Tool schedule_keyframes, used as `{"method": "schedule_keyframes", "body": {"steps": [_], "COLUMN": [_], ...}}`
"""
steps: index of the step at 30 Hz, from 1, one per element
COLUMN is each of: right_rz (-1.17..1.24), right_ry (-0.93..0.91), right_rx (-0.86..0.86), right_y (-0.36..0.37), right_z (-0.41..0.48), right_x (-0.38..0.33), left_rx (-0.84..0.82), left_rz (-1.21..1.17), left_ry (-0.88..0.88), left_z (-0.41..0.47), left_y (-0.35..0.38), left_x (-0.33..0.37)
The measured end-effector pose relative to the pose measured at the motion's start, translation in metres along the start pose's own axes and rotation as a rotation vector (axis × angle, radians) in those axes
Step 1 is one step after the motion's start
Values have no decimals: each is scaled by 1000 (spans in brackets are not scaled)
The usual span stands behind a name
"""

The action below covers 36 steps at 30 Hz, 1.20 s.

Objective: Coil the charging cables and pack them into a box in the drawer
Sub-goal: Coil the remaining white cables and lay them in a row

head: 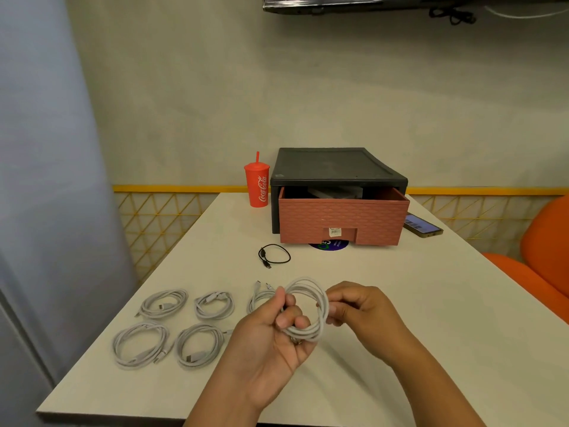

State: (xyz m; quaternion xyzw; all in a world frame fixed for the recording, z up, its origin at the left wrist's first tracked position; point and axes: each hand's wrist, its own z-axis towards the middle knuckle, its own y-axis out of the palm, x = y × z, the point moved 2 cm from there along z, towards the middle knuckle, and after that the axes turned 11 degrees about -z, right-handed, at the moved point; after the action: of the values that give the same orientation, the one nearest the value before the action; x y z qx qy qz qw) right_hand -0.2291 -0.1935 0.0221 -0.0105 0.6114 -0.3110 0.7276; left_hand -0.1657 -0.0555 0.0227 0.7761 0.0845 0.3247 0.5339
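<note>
The left hand [274, 331] holds the white cable coil [308, 283] above the table [400, 303], fingers curled through the loops and thumb pressing on them, while the right hand [363, 309] pinches the strands on the opposite side, so both hands are closed on the same coil. The step in hand looks like finishing the wind. For that the left grip wants to be firm enough that the loops lie stacked and equal, with the right hand feeding the last length round and tucking the plug end under a turn — otherwise the bundle is likely to spring open once set down. Loops matching the finished coils [164, 303] lying at the left of the table would pack evenly. The open drawer [343, 220] stands well beyond, with what looks like a grey box [335, 192] just visible inside it; a black cable [274, 255] lies loosely looped before it.
</note>
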Motion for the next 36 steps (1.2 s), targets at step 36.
{"method": "schedule_keyframes", "body": {"steps": [36], "right_rz": [-333], "right_ry": [-42], "right_rx": [198], "right_y": [23], "right_z": [-2], "right_x": [-5], "left_rx": [224], "left_rz": [608], "left_ry": [284], "left_z": [-4], "left_y": [-1], "left_x": [2]}}
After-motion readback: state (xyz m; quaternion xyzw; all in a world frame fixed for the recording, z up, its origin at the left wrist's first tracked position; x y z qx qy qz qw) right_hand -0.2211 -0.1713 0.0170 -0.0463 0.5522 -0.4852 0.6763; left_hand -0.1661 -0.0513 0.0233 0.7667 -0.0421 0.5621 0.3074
